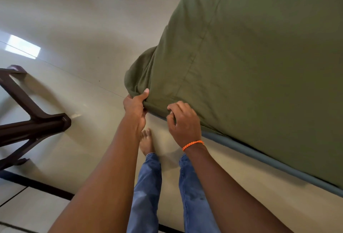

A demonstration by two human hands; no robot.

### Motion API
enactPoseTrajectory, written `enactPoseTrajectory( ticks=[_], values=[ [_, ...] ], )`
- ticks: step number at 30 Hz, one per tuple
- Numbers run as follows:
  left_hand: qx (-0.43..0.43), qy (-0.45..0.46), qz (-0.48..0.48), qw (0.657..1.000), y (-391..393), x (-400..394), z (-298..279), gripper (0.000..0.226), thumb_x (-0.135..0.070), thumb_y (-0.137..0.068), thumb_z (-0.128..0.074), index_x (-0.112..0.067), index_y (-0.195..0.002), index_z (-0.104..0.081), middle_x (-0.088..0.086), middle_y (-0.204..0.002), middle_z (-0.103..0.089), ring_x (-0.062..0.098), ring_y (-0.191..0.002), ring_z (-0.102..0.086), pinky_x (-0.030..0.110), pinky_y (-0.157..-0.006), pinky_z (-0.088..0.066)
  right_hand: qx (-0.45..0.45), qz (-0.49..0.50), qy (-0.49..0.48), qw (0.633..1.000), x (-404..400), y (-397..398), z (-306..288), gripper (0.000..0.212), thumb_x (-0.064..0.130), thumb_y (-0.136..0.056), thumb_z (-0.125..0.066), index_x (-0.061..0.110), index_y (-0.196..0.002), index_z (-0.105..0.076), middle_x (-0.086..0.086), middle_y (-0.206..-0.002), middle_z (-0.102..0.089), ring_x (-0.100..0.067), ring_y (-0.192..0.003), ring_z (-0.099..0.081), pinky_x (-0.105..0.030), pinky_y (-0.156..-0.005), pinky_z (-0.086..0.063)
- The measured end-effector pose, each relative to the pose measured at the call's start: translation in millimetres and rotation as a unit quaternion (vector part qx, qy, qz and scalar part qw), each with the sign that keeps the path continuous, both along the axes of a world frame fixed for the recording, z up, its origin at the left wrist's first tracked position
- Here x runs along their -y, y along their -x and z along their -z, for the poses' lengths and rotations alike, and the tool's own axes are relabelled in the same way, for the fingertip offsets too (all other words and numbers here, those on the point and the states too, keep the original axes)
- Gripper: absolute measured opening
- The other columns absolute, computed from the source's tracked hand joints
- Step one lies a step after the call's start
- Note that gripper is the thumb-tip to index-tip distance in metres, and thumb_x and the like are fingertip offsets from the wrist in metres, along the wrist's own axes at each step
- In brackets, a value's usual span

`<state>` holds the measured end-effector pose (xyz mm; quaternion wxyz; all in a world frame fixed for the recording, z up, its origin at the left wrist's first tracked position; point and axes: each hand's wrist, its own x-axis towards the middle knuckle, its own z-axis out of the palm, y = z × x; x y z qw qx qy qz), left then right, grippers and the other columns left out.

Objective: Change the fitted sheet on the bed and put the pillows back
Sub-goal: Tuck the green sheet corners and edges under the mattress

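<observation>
Head view, only one angle here. Standing at the corner of the bed, working the olive green fitted sheet [250, 56] over the mattress. Left hand [136, 109] gripping the bunched corner of the sheet, thumb on top and fingers curled under the fabric. Right hand [182, 121] just beside it, fingers curled, seemingly pinching at the sheet's lower edge, though hard telling how much cloth is actually caught. Sheet covering the top already, a loose pouch hanging past the left hand. Grey mattress edge [269, 156] still showing below the right hand, so not tucked along that side yet.

Probably going wrong from here: pulling the corner too hard and popping the sheet off somewhere else, or the elastic sliding back up since that edge is barely under. Seam looking crooked too, possibly ending up misaligned.

Around: dark brown chair leg [35, 121] off to the left hand's side, bare foot [146, 142] below both hands, glossy tiled floor [83, 87]. No pillows in sight.
</observation>
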<state>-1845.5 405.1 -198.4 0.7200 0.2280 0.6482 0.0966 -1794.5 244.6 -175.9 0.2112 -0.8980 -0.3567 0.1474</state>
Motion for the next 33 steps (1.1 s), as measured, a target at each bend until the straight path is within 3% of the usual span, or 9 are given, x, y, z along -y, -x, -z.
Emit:
enactPoseTrajectory(
  ticks=[3, 8, 10, 13, 16, 22, 26, 30, 33],
  values=[
    [-0.078, -0.099, 0.112, 0.986, 17.2, -10.3, 17.7, 0.029, -0.002, -0.091, -0.076, -0.010, -0.118, -0.070, 0.009, -0.110, -0.074, 0.024, -0.096, -0.073, 0.039, -0.088, -0.064, -0.021, -0.070, 0.057, 0.996, 0.9, 9.9, 9.8, 0.023, 0.017, -0.093, -0.049, 0.014, -0.105, -0.068, -0.002, -0.099, -0.064, -0.023, -0.086, -0.056, -0.040, -0.071, -0.052],
    [-0.288, -0.204, 0.323, 0.878, 29.7, -29.1, 38.1, 0.002, -0.023, -0.088, -0.078, -0.023, -0.089, -0.076, 0.003, -0.080, -0.073, 0.031, -0.072, -0.073, 0.048, -0.077, -0.065, 0.034, -0.056, 0.106, 0.992, 8.8, 26.2, 14.2, 0.018, 0.012, -0.090, -0.060, 0.009, -0.104, -0.071, -0.007, -0.098, -0.071, -0.027, -0.080, -0.068, -0.037, -0.065, -0.058],
    [-0.291, -0.165, 0.293, 0.896, 24.6, -28.9, 37.6, 0.004, -0.023, -0.092, -0.076, -0.019, -0.092, -0.078, 0.007, -0.078, -0.073, 0.028, -0.061, -0.070, 0.045, -0.073, -0.065, 0.055, -0.036, 0.121, 0.990, 4.6, 34.3, 12.6, 0.016, 0.012, -0.087, -0.068, 0.007, -0.101, -0.073, -0.009, -0.095, -0.073, -0.025, -0.078, -0.070, -0.033, -0.065, -0.059],
    [-0.256, -0.047, 0.127, 0.957, 12.2, -32.2, 38.4, 0.008, -0.009, -0.096, -0.067, -0.005, -0.098, -0.073, 0.010, -0.077, -0.072, 0.020, -0.050, -0.062, 0.032, -0.052, -0.059, 0.004, 0.016, 0.145, 0.989, -7.4, 38.4, 12.1, 0.022, 0.018, -0.094, -0.057, 0.008, -0.109, -0.071, -0.008, -0.100, -0.072, -0.024, -0.086, -0.070, -0.033, -0.075, -0.057],
    [-0.205, 0.024, 0.073, 0.976, -1.1, -39.1, 39.8, 0.014, -0.005, -0.101, -0.052, -0.002, -0.104, -0.065, 0.010, -0.066, -0.074, 0.015, -0.046, -0.065, 0.025, -0.044, -0.050, -0.037, 0.039, 0.157, 0.986, -19.3, 31.3, 10.6, 0.021, 0.024, -0.096, -0.052, 0.011, -0.102, -0.068, -0.008, -0.095, -0.069, -0.026, -0.083, -0.066, -0.036, -0.072, -0.052],
    [-0.151, 0.034, 0.093, 0.984, -17.9, -32.4, 32.9, 0.037, -0.007, -0.101, -0.033, 0.006, -0.117, -0.063, 0.011, -0.090, -0.076, 0.016, -0.077, -0.074, 0.025, -0.064, -0.054, -0.151, 0.037, 0.229, 0.961, -32.6, 18.6, 6.5, 0.035, 0.025, -0.091, -0.057, 0.009, -0.121, -0.062, -0.014, -0.120, -0.068, -0.032, -0.107, -0.065, -0.040, -0.091, -0.052],
    [-0.128, 0.001, 0.166, 0.978, -28.9, -21.8, 25.9, 0.022, -0.014, -0.097, -0.058, -0.002, -0.115, -0.065, 0.007, -0.098, -0.069, 0.018, -0.077, -0.061, 0.029, -0.063, -0.046, -0.207, 0.023, 0.289, 0.935, -41.6, 1.0, 6.2, 0.031, 0.018, -0.092, -0.059, 0.008, -0.121, -0.063, -0.019, -0.126, -0.065, -0.039, -0.116, -0.063, -0.040, -0.094, -0.050],
    [-0.069, -0.004, 0.210, 0.975, -40.0, -19.9, 28.4, 0.057, -0.031, -0.097, -0.069, -0.014, -0.146, -0.046, 0.004, -0.134, -0.062, 0.021, -0.114, -0.061, 0.034, -0.085, -0.052, -0.308, 0.018, 0.282, 0.909, -36.6, -33.5, 25.8, 0.031, 0.020, -0.094, -0.061, 0.015, -0.123, -0.072, -0.021, -0.127, -0.066, -0.041, -0.119, -0.059, -0.037, -0.095, -0.052],
    [-0.044, -0.025, 0.230, 0.972, -45.0, -20.2, 28.4, 0.085, -0.045, -0.093, -0.075, -0.018, -0.158, -0.027, -0.004, -0.139, -0.049, 0.020, -0.120, -0.053, 0.036, -0.100, -0.047, -0.333, 0.024, 0.270, 0.903, -29.3, -37.0, 36.8, 0.041, 0.027, -0.097, -0.062, 0.024, -0.138, -0.066, -0.017, -0.138, -0.063, -0.040, -0.128, -0.055, -0.038, -0.107, -0.048]
  ],
)
